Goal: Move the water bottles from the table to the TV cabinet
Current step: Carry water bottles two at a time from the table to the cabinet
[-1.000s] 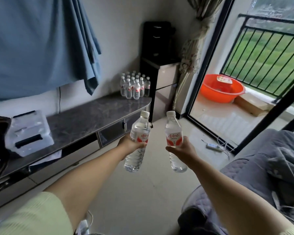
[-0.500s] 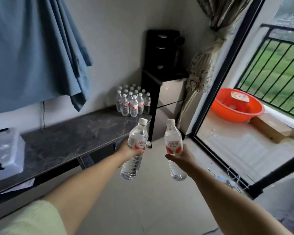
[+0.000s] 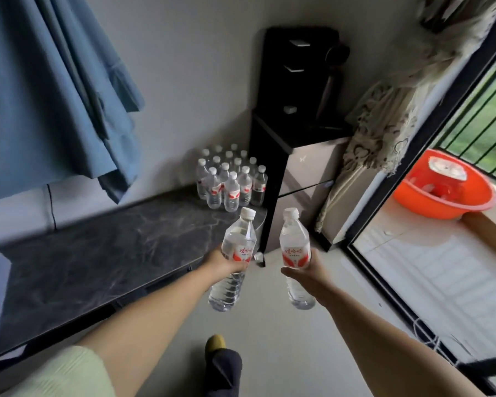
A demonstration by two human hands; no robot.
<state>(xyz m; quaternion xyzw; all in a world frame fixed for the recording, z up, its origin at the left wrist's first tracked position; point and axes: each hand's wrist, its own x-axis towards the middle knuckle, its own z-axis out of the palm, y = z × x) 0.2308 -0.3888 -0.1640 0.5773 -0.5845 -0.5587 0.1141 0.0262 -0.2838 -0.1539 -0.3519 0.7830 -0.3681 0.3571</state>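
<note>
Change: against the frames a second earlier, the cluster of bottles on the cabinet loomed larger and the white appliance at far left had slid almost out of view; the person had closed on the cabinet's far end.
Left hand: curled round the clear plastic water bottle with red label, held tilted.
Right hand: wrapped round a second like bottle, near upright.
Location: both bottles in the air beside the dark marble-patterned TV cabinet surface, not yet set down.
Implication: delivery judged imminent; free space lay in front of the cluster.
Hidden: source table out of view; rear bottles of the cluster overlapped, count uncertain; fingertips behind the bottles unseen.
</note>
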